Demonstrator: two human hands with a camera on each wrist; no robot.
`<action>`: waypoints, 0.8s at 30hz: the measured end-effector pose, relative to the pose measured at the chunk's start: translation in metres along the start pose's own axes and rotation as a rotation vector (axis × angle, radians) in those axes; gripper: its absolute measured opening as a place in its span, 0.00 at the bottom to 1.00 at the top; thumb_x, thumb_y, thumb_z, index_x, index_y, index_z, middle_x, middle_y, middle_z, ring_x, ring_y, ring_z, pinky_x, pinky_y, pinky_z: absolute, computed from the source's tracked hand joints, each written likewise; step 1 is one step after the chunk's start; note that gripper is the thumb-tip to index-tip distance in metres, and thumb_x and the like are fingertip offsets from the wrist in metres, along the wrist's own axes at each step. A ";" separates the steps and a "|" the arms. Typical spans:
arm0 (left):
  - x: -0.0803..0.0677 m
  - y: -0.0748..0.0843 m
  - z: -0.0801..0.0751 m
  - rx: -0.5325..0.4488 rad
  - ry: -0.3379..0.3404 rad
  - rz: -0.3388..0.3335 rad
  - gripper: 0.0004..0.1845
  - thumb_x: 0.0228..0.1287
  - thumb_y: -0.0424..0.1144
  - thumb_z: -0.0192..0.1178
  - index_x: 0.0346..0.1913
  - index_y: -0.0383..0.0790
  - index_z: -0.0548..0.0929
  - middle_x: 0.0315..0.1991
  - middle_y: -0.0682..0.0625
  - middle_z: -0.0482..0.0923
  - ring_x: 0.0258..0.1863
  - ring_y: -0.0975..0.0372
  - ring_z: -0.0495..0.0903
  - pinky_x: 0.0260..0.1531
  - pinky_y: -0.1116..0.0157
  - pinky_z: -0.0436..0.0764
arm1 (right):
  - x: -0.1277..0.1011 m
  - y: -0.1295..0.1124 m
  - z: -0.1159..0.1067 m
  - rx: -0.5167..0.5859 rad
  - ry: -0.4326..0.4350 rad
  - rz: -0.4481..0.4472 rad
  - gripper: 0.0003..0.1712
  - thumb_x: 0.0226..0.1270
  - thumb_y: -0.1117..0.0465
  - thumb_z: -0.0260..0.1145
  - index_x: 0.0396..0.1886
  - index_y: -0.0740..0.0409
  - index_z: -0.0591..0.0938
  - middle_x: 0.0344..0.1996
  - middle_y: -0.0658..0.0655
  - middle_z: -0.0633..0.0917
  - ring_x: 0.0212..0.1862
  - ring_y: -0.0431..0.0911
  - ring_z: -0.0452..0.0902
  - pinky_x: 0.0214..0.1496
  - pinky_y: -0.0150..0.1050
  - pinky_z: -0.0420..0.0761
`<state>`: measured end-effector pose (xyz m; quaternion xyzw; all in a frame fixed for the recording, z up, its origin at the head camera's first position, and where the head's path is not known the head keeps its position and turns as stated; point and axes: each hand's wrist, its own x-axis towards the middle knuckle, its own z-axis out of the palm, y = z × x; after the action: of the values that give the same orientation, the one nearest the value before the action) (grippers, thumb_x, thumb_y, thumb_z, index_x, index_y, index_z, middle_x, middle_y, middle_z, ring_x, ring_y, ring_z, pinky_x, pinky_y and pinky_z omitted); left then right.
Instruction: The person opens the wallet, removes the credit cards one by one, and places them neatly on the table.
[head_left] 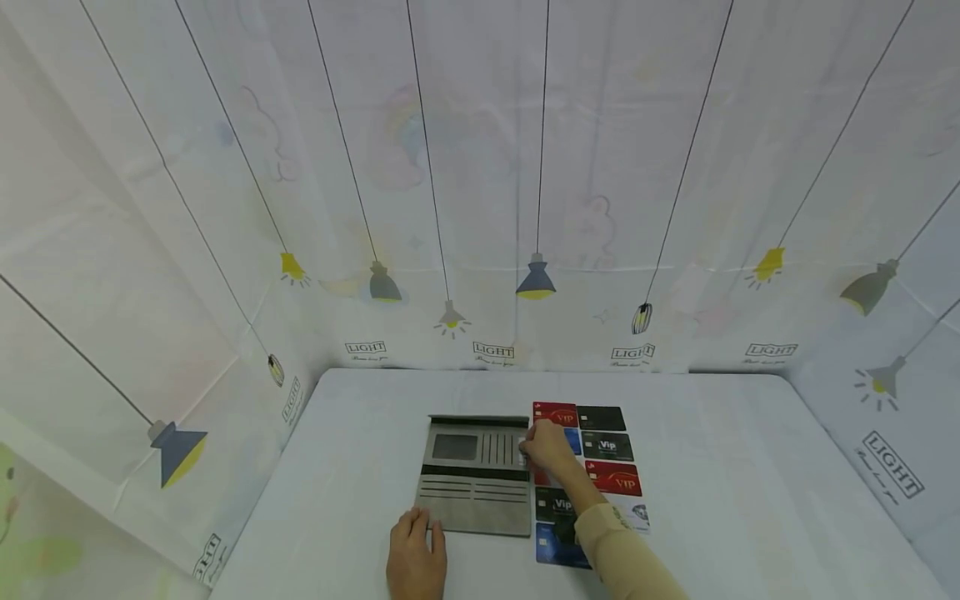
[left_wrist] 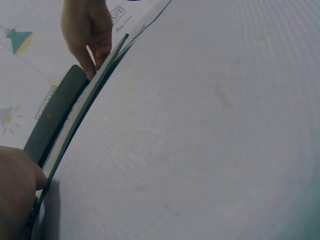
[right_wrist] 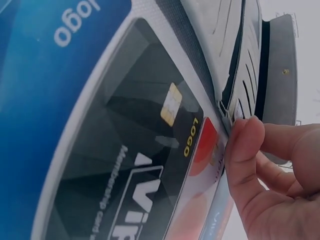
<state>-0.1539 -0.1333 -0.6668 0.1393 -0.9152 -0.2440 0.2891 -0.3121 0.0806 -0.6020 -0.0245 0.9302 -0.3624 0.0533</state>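
right hand (head_left: pixel 547 446) sits at the right edge of the open grey card wallet (head_left: pixel 476 475), fingertips (right_wrist: pixel 245 135) pinching a pale card (right_wrist: pixel 236 111) at the mouth of a slot in the upper half; the card is mostly hidden, so cannot tell how deep it is seated. left hand (head_left: pixel 415 557) lies flat with relaxed fingers on the table (head_left: pixel 750 500), touching the wallet's near-left corner and pressing it steady, gripping nothing. wallet lies spread open at mid table, window pocket and vertical slots on the far half, horizontal slots on the near half, those near slots look unfilled from the head view. just right of the wallet the loose cards lie in two columns, touching or nearly so: red vip card (head_left: pixel 556 413) and black card (head_left: pixel 602 417) at the far end, black vip card (head_left: pixel 607 446), another red vip card (head_left: pixel 615 478), a dark vip card (head_left: pixel 557 504) and a blue card (head_left: pixel 553 546) nearest the person, partly under the right forearm and its beige sleeve (head_left: pixel 622 558). judging by this, the filing is at an early stage: one card at a slot, most cards out on the table. lamp-print curtain (head_left: pixel 480 208) surrounds the table.
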 end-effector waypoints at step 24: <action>0.001 0.002 -0.003 0.012 -0.036 -0.014 0.14 0.54 0.35 0.74 0.43 0.32 0.88 0.45 0.42 0.84 0.49 0.50 0.83 0.48 0.54 0.86 | 0.004 -0.003 -0.001 0.118 -0.074 0.070 0.12 0.63 0.68 0.68 0.19 0.63 0.83 0.13 0.53 0.79 0.15 0.42 0.73 0.15 0.29 0.71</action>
<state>-0.1534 -0.1327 -0.6629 0.1427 -0.9207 -0.2432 0.2699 -0.3164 0.0790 -0.5995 -0.0024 0.9048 -0.4135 0.1017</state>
